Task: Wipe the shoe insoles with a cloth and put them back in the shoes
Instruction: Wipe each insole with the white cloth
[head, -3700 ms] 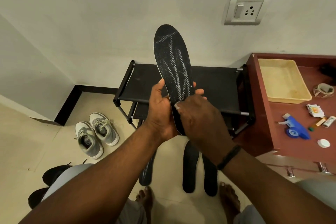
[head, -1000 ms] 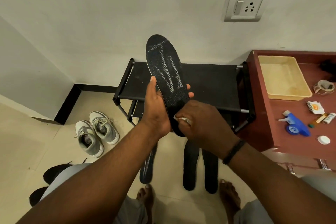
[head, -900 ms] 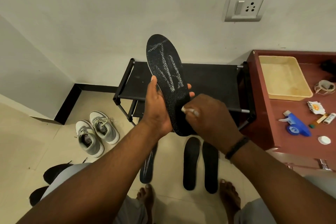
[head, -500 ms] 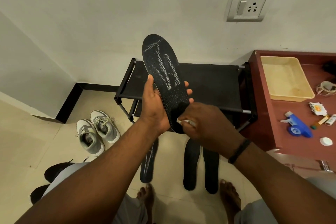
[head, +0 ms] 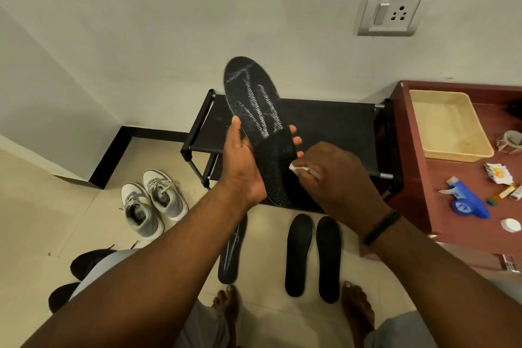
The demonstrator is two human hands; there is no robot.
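My left hand (head: pixel 243 164) holds a black insole (head: pixel 260 121) upright by its lower half, toe end up; pale scuff marks streak its upper part. My right hand (head: pixel 336 178) pinches a small white cloth (head: pixel 299 168) against the insole's right edge near the heel. On the floor below lie three more black insoles: one with pale marks (head: pixel 233 251) and a plain pair (head: pixel 312 256). A pair of grey and white shoes (head: pixel 152 202) stands on the floor at the left. Dark shoes (head: pixel 82 277) show partly at the lower left.
A black shoe rack (head: pixel 333 127) stands against the wall behind the insole. A red-brown table (head: pixel 440 206) at the right carries a cream tray (head: pixel 449 124), a blue dispenser (head: pixel 466 200) and small items. My bare feet (head: pixel 226 308) are on the tiled floor.
My right hand with the cloth has slid from the insole's heel up and to its right edge. The insole has tilted a little in my left hand.
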